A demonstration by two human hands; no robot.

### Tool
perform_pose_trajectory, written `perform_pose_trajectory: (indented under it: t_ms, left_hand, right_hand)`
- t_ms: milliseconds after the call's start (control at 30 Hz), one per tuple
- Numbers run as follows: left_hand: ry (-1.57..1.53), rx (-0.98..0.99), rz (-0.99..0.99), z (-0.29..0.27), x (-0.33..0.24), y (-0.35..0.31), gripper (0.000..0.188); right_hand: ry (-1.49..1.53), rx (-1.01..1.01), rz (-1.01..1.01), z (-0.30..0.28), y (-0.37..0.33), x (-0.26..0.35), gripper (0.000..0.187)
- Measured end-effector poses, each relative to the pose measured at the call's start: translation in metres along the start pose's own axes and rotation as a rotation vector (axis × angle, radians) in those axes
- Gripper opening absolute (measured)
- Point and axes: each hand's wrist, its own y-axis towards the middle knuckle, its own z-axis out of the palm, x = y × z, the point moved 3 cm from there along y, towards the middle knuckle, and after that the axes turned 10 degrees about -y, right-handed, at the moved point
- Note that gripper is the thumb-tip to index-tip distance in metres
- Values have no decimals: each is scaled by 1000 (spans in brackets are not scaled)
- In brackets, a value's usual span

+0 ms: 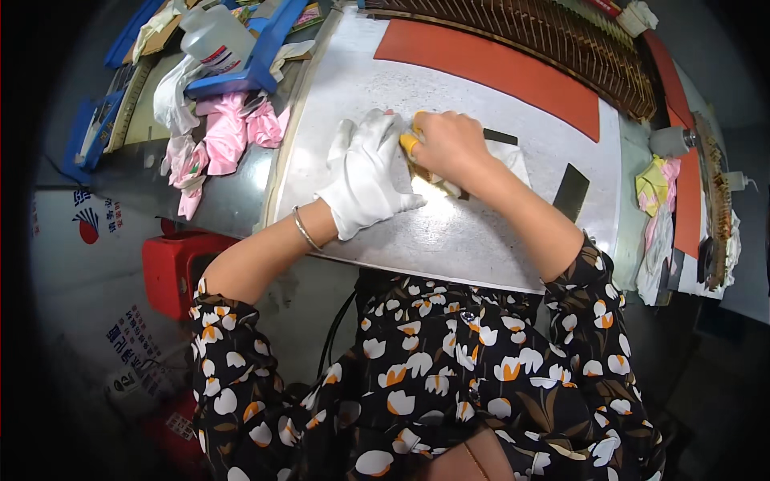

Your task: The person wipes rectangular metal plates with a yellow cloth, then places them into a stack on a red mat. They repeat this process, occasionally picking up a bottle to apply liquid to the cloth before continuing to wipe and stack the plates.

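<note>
My left hand [365,176] wears a white glove and lies on the white work surface [353,84]. Its fingers reach forward and its thumb points to the right, beside a small shiny gold-and-dark piece [419,171]. My right hand [451,146] has yellow covers on its fingertips. Those fingers are curled together just above the piece, and what they grip, if anything, is hidden. Partly behind my right wrist is a white cloth [513,160], with a dark flat strip [500,137] next to it. Another dark rectangular plate [571,192] lies to the right of my forearm.
A long orange-red mat [489,76] crosses the far side, before a slotted rack [529,40]. Left stand a blue tray [249,76], a white plastic bottle [215,38] and pink cloths [228,132]. Right are a squat bottle [672,141] and a yellow-pink cloth [656,184].
</note>
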Motion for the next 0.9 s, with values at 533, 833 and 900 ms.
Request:
perform_pose_trajectory:
  t_ms: [533, 833, 900]
  left_hand:
    - [117, 233, 102, -8, -9, 12, 118]
    - [-179, 98, 164, -16, -15, 31, 107]
    - [-219, 19, 246, -6, -51, 43, 106]
  right_hand:
    - [160, -130, -120, 29, -79, 13, 23]
    - [526, 270, 85, -38, -227, -87, 36]
    - [828, 199, 466, -54, -261, -142, 23]
